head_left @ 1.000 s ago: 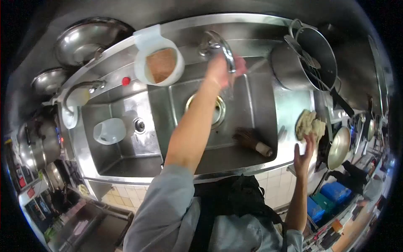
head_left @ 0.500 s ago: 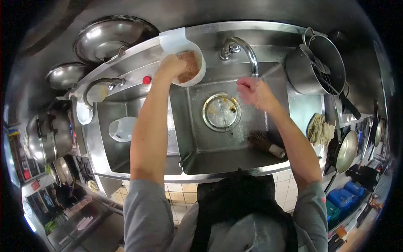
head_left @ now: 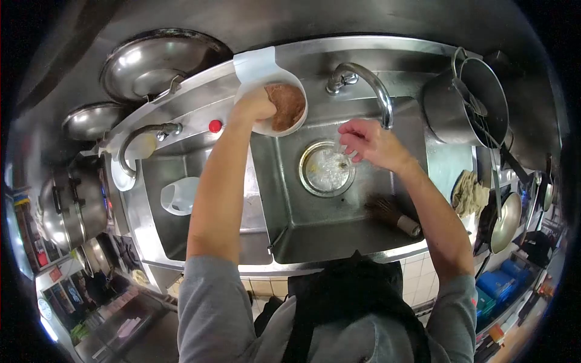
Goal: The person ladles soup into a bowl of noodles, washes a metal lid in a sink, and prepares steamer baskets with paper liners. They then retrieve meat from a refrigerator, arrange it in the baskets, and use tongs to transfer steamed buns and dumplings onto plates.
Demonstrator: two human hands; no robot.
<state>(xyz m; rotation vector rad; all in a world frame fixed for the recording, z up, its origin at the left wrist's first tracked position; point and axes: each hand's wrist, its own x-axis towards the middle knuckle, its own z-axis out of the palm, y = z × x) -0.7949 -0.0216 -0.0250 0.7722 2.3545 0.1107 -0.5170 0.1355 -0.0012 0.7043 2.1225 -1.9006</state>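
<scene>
My left hand [head_left: 254, 107] reaches into a white plastic container [head_left: 299, 121] at the sink's back divider, closed against a reddish-brown fibrous pad [head_left: 287, 106] that looks like a scrubber. Some of its fingertips are hidden. My right hand [head_left: 378, 145] hovers over the right sink basin [head_left: 302, 236], beside the curved faucet [head_left: 378, 88]. Its fingers are partly curled but apart, and I see no object in them. Below the fingers, clear water splashes across the round drain [head_left: 327, 169]. A bristle brush [head_left: 393, 218] with a pale bound end lies in the basin's front right.
A cut white plastic jug [head_left: 178, 196] lies in the left basin, with a second faucet [head_left: 142, 133] behind it. A large pot [head_left: 466, 100] holding long-handled utensils and a crumpled cloth [head_left: 467, 193] are at right. Large metal pans [head_left: 160, 66] lean at back left.
My right hand's fingers have come apart from a tighter curl, and water now splashes over the drain. The whole view has shifted slightly. My left hand stays in the container.
</scene>
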